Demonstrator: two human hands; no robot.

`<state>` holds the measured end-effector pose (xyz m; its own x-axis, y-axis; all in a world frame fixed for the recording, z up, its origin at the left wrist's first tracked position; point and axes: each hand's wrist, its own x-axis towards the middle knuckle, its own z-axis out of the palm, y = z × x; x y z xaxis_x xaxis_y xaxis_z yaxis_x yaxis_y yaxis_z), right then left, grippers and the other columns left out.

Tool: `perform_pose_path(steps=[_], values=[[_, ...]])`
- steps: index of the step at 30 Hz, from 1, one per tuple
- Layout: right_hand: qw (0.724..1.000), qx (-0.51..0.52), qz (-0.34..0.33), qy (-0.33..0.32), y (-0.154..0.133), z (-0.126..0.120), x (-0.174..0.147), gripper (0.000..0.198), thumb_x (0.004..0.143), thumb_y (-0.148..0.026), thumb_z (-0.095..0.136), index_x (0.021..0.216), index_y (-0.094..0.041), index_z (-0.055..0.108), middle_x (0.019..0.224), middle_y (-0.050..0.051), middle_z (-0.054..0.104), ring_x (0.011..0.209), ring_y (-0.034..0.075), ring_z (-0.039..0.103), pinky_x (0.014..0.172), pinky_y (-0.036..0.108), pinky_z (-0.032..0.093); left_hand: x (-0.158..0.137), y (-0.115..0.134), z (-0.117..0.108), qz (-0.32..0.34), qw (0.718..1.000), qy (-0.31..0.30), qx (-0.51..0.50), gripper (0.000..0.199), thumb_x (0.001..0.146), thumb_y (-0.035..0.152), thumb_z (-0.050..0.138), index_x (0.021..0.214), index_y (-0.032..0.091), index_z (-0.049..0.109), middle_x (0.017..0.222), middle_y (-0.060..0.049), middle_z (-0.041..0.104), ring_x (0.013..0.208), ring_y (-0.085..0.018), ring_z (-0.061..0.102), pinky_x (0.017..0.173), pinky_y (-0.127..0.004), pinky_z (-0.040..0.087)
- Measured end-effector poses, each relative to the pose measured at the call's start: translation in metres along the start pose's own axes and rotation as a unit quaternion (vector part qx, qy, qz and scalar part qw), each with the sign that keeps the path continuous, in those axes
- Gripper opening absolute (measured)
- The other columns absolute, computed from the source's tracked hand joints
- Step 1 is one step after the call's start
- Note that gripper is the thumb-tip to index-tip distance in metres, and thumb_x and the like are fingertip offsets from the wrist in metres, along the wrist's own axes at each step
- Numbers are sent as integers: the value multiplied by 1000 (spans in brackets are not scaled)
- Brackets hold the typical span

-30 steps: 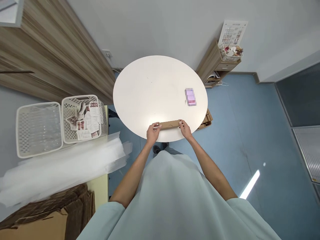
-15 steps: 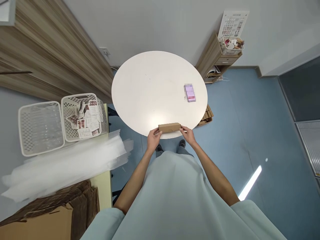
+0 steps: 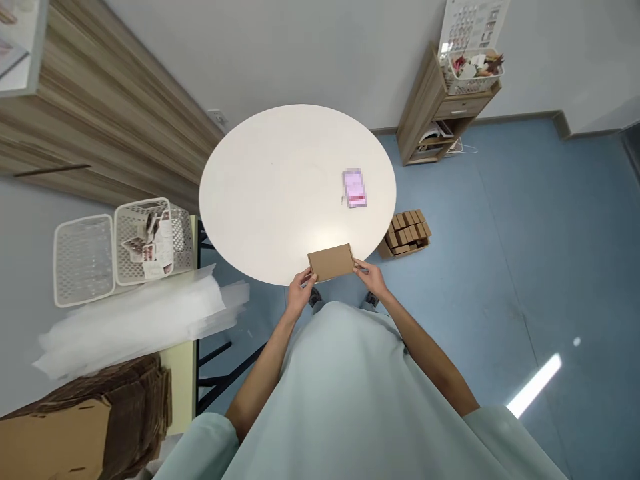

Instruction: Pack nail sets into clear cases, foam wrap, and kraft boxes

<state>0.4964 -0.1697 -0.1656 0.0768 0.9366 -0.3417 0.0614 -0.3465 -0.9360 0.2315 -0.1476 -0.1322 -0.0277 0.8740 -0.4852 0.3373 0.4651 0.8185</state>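
A small brown cardboard box (image 3: pixel 331 263) is held at the near edge of the white oval table (image 3: pixel 260 200), its broad flat face turned up and its lid closed. My left hand (image 3: pixel 300 290) grips the box's left end, thumb on the near corner. At the right end, my right hand (image 3: pixel 371 276) pinches the near corner between thumb and fingers. A pixelated purple item (image 3: pixel 355 188) lies on the table beyond the box, toward the right.
On the floor to the right, a carton (image 3: pixel 407 233) holds several small brown boxes. A wooden cabinet (image 3: pixel 425 110) carries a white basket (image 3: pixel 473 73). Left are plastic baskets (image 3: pixel 83 260), white packing sheets (image 3: pixel 140 320) and stacked flat cardboard (image 3: pixel 55 433) on a side table.
The box has tipped from showing its narrow side to showing its broad face. Both hands still hold its ends. The camera view has shifted, bringing the carton of boxes more fully into sight.
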Motion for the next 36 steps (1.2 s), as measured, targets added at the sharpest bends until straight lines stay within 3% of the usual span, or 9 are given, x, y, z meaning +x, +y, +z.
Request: perform_pose_path(steps=[8,12,17,24,29,32,36], values=[[993,78,20,82,26,-140,-19,65,85,-60,78,139,-25,74,144,8,70,124,31,71,112,49,57,-6,69,128,38,994,-101,-22,64,91,55,72,147,25,63,154,-13,62,137,-34,64,115,-53,52],[985,124,48,109,37,-188,-29,67,80,-63,82,134,-24,77,139,7,74,126,32,70,116,52,54,-8,82,174,32,991,-132,-7,73,87,57,75,149,21,61,152,-15,63,133,-36,66,115,-54,52],[971,187,81,126,42,-235,-29,63,76,-60,87,127,-23,80,136,8,76,129,31,68,117,50,51,-2,97,220,18,988,-154,23,64,91,52,74,148,27,63,153,-11,63,128,-34,69,112,-52,54],[965,140,182,130,37,-292,-10,63,74,-61,86,123,-24,72,136,12,73,126,28,67,103,42,57,51,122,298,-44,982,-175,-60,70,90,59,74,149,23,61,148,-13,64,119,-29,72,99,-46,64],[952,141,248,113,25,-347,12,60,80,-65,81,126,-27,67,127,9,73,112,24,73,97,39,60,98,150,339,-96,964,-214,-127,60,88,58,78,137,23,72,134,-11,73,123,-31,70,103,-45,62],[950,129,254,124,19,-384,33,62,85,-66,76,134,-30,63,126,7,74,107,23,75,93,36,59,119,164,360,-126,950,-249,-141,56,89,57,79,134,24,74,128,-10,76,122,-30,71,104,-43,61],[959,117,249,74,14,-425,58,55,84,-64,78,124,-28,68,125,7,76,109,22,73,92,34,59,138,170,389,-156,940,-271,-139,54,90,53,78,134,23,74,128,-11,76,120,-27,72,104,-41,60]])
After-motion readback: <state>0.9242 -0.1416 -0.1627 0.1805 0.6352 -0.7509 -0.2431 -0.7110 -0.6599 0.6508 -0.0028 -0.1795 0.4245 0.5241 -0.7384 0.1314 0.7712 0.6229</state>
